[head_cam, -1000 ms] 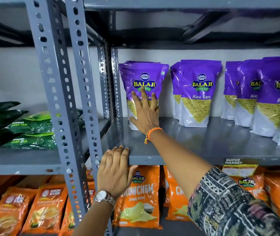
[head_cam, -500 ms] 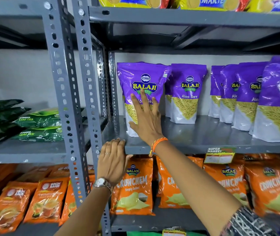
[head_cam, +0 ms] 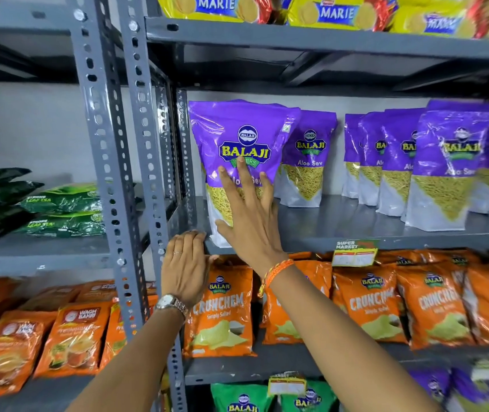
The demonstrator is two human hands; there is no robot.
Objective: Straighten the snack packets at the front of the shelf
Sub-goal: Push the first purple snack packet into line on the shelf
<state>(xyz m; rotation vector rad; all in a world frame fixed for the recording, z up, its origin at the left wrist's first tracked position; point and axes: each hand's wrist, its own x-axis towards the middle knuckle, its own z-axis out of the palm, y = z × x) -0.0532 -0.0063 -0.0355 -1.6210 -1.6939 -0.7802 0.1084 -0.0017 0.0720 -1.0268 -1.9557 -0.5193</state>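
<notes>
A purple Balaji Aloo Sev packet (head_cam: 237, 135) stands upright at the front left corner of the grey metal shelf (head_cam: 356, 230). My right hand (head_cam: 249, 215) lies flat against its front, fingers spread, palm on the lower half. My left hand (head_cam: 186, 266) rests with its fingers curled over the shelf's front edge just left of the packet. More purple Aloo Sev packets stand further back: one (head_cam: 308, 162) behind the front packet, and several (head_cam: 445, 171) to the right.
Perforated grey uprights (head_cam: 109, 162) stand left of the packet. Orange Crunchem packets (head_cam: 222, 310) fill the shelf below, with a price tag (head_cam: 354, 254) on the edge. Green tea packs (head_cam: 64, 209) lie on the left shelf. Yellow Marie biscuits (head_cam: 326, 10) sit above.
The purple front packet has come forward from the back of the shelf to its front edge under my right hand. My left hand has stayed on the shelf edge. The view has tilted upward.
</notes>
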